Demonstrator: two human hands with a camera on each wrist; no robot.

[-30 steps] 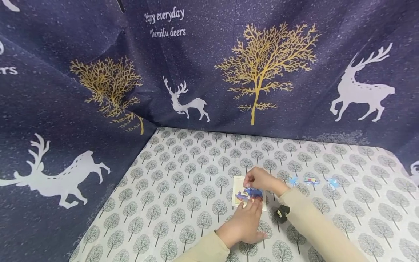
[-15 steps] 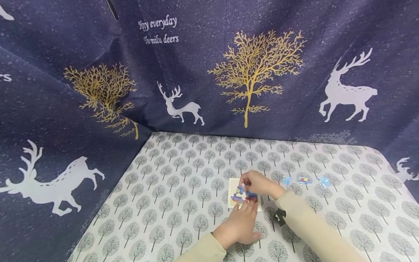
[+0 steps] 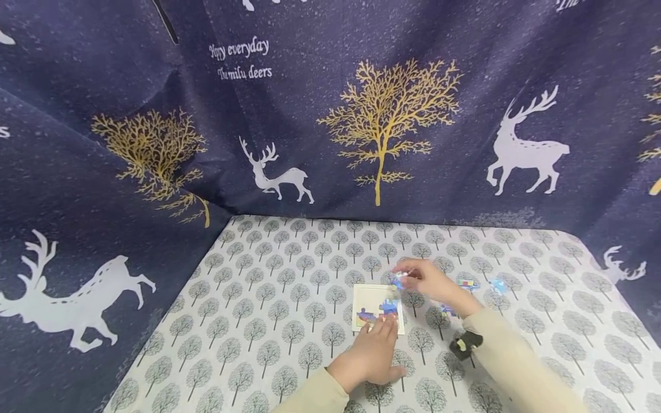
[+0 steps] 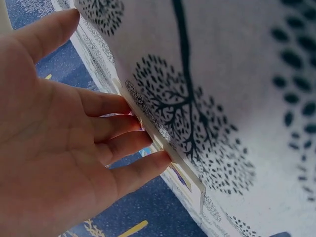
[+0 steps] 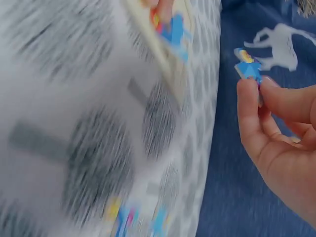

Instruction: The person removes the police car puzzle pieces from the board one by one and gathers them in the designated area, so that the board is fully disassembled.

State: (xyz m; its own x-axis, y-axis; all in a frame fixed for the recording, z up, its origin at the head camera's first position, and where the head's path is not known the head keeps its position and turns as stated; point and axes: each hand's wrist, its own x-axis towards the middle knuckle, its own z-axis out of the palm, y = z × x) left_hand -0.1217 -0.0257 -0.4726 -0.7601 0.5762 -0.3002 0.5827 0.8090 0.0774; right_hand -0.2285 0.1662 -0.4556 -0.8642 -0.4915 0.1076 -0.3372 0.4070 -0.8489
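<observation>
My right hand (image 3: 431, 282) pinches a small blue jigsaw puzzle piece (image 3: 399, 281) between thumb and fingers, held just past the tray's far right corner. In the right wrist view, that piece (image 5: 249, 68) shows blue with a bit of yellow and white. The shallow cream puzzle tray (image 3: 369, 297) lies on the table with blue, purple and red pieces (image 3: 389, 306) in its near part. My left hand (image 3: 373, 351) rests its extended fingers on the tray's near side and covers some of the picture. In the left wrist view, those fingers (image 4: 140, 170) touch the tray's edge.
Loose puzzle pieces lie to the right: a multicoloured one (image 3: 467, 284), a light blue one (image 3: 498, 285) and a purple-blue one (image 3: 448, 311) beside the right forearm. A black object (image 3: 466, 344) sits against the right sleeve. A dark deer-print curtain (image 3: 289, 115) hangs behind the table.
My right hand has lifted the blue piece off the tray and moved it right and away. More of the tray's bare base shows. The left hand stays on the tray; the view has shifted slightly.
</observation>
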